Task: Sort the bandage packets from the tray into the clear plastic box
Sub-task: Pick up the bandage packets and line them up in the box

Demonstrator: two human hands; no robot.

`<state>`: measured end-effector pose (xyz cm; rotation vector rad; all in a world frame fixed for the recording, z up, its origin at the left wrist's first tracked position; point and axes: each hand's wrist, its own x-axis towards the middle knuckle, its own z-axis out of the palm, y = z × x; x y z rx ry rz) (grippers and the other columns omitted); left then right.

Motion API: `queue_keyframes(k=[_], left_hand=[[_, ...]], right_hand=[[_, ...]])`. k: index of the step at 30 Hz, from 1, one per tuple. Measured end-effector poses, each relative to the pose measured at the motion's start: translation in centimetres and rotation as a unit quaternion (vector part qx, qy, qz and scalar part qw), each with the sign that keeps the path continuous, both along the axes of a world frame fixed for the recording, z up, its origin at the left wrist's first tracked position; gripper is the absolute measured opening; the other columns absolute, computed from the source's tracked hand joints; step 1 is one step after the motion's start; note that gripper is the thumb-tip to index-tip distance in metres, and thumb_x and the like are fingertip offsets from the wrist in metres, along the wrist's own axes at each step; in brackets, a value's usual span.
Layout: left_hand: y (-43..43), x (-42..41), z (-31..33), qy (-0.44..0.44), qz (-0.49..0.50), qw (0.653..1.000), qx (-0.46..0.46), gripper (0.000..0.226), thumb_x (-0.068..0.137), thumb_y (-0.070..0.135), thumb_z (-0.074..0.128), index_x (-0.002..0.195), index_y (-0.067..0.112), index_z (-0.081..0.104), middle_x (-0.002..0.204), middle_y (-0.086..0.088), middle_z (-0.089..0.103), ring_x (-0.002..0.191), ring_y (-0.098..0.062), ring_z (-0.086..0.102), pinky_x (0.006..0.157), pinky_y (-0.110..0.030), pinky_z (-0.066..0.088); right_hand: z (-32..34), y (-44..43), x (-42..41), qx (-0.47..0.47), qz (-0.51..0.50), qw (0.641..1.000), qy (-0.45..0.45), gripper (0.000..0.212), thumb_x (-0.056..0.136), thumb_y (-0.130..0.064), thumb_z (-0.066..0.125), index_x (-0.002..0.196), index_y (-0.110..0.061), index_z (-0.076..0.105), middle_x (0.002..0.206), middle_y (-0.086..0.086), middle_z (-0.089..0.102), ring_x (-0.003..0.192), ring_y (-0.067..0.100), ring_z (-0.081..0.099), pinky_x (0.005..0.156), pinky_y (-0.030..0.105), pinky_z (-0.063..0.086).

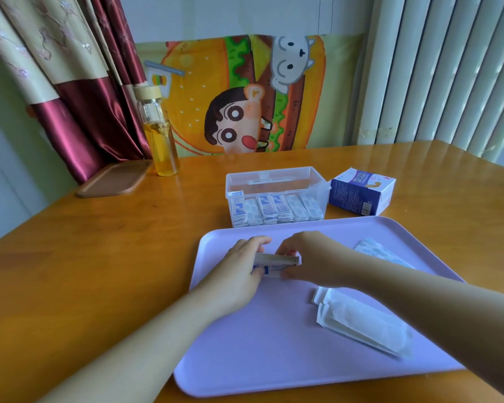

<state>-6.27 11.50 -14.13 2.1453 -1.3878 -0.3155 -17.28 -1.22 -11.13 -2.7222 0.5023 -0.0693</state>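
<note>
A lilac tray (274, 359) lies on the wooden table in front of me. Over its far left part my left hand (245, 263) and my right hand (312, 257) together grip a small stack of bandage packets (274, 267), one hand at each end. Beyond the tray stands the clear plastic box (277, 181), open, with several rows of packets (277, 209) standing in it. More packets (376, 250) lie at the tray's far right, partly hidden by my right forearm. Larger white dressing packets (361, 321) lie on the right of the tray.
A blue and white carton (361, 191) lies right of the clear box. At the back left stand a glass bottle of yellow liquid (160, 135) and a brown wooden tray (114, 178). A curtain, a cartoon cloth and blinds line the far side.
</note>
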Motion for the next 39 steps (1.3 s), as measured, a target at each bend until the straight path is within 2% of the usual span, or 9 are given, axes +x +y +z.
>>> queue_keyframes(k=[4, 10, 15, 18, 23, 26, 33, 37, 39], left_hand=[[-0.2, -0.2, -0.2, -0.075, -0.023, 0.996, 0.029, 0.038, 0.099, 0.015, 0.038, 0.136, 0.025, 0.041, 0.13, 0.003, 0.043, 0.124, -0.015, 0.035, 0.103, -0.025, 0.03], [-1.1, 0.3, 1.8, -0.13, 0.018, 0.991, -0.025, 0.014, 0.099, 0.025, 0.039, 0.098, 0.024, 0.053, 0.094, 0.005, 0.057, 0.091, -0.021, 0.054, 0.078, -0.036, 0.045], [-3.7, 0.9, 7.1, 0.056, 0.051, 0.988, -0.136, 0.018, 0.101, 0.027, 0.037, 0.103, 0.018, 0.052, 0.086, -0.007, 0.059, 0.074, -0.022, 0.052, 0.066, -0.038, 0.046], [-6.0, 1.7, 10.0, 0.087, 0.05, 0.983, -0.152, 0.024, 0.1, 0.031, 0.036, 0.106, 0.014, 0.052, 0.095, -0.007, 0.062, 0.087, -0.023, 0.062, 0.083, -0.049, 0.053], [-10.6, 3.8, 12.1, 0.188, 0.032, 0.969, -0.158, 0.031, 0.1, 0.018, 0.036, 0.129, 0.012, 0.045, 0.104, -0.01, 0.06, 0.089, -0.02, 0.059, 0.088, -0.045, 0.054], [-12.9, 4.7, 12.1, 0.234, 0.056, 0.959, -0.153, 0.042, 0.097, 0.006, 0.035, 0.138, 0.008, 0.029, 0.12, -0.017, 0.055, 0.103, -0.027, 0.059, 0.084, -0.041, 0.055], [-15.2, 7.2, 10.7, 0.336, 0.056, 0.932, -0.126, 0.05, 0.088, -0.006, 0.036, 0.132, 0.009, 0.017, 0.126, -0.019, 0.05, 0.098, -0.029, 0.06, 0.07, -0.035, 0.05], [-14.9, 9.3, 9.3, 0.252, 0.067, 0.965, 0.015, 0.047, 0.092, 0.007, 0.042, 0.133, 0.015, 0.021, 0.118, -0.014, 0.059, 0.105, -0.025, 0.061, 0.09, -0.041, 0.052], [-14.9, 10.0, 9.0, 0.124, 0.087, 0.984, 0.097, 0.047, 0.095, 0.013, 0.043, 0.137, 0.011, 0.022, 0.114, -0.016, 0.061, 0.106, -0.028, 0.062, 0.094, -0.045, 0.051]], right_hand=[[-0.3, 0.3, -0.3, -0.008, 0.011, 1.0, -0.02, 0.02, 0.087, -0.02, 0.058, 0.105, -0.017, 0.067, 0.101, 0.002, 0.065, 0.082, 0.013, 0.049, 0.067, 0.023, 0.035], [2.1, -0.8, 0.0, 0.042, -0.003, 0.988, -0.149, 0.007, 0.086, -0.021, 0.063, 0.086, -0.019, 0.07, 0.068, -0.012, 0.057, 0.055, -0.002, 0.049, 0.049, 0.009, 0.035], [6.0, -2.2, 1.8, 0.293, -0.059, 0.913, -0.279, 0.013, 0.081, -0.017, 0.071, 0.075, -0.008, 0.065, 0.055, -0.004, 0.052, 0.05, 0.007, 0.043, 0.054, 0.021, 0.036], [7.7, -3.4, 3.4, 0.364, -0.077, 0.866, -0.334, 0.022, 0.082, -0.01, 0.069, 0.062, -0.014, 0.06, 0.046, -0.008, 0.049, 0.05, 0.009, 0.041, 0.053, 0.019, 0.038], [8.8, -5.5, 6.8, 0.391, -0.105, 0.827, -0.389, 0.01, 0.088, -0.007, 0.061, 0.081, -0.012, 0.066, 0.066, 0.003, 0.062, 0.058, 0.012, 0.052, 0.059, 0.022, 0.047], [8.4, -6.8, 8.6, 0.418, -0.117, 0.814, -0.386, 0.011, 0.091, -0.005, 0.057, 0.086, -0.007, 0.067, 0.086, 0.019, 0.068, 0.071, 0.022, 0.059, 0.071, 0.029, 0.056], [7.6, -10.3, 10.8, 0.38, -0.157, 0.881, -0.234, 0.012, 0.085, 0.001, 0.06, 0.077, -0.005, 0.067, 0.066, 0.01, 0.056, 0.06, 0.015, 0.049, 0.057, 0.02, 0.046], [6.5, -11.5, 10.9, 0.396, -0.19, 0.882, -0.171, 0.006, 0.088, -0.005, 0.061, 0.085, -0.003, 0.066, 0.071, 0.007, 0.058, 0.056, 0.01, 0.041, 0.053, 0.019, 0.039], [6.3, -11.9, 10.9, 0.404, -0.206, 0.882, -0.129, 0.005, 0.089, -0.002, 0.059, 0.09, 0.0, 0.063, 0.074, 0.011, 0.056, 0.056, 0.011, 0.04, 0.054, 0.019, 0.036]])
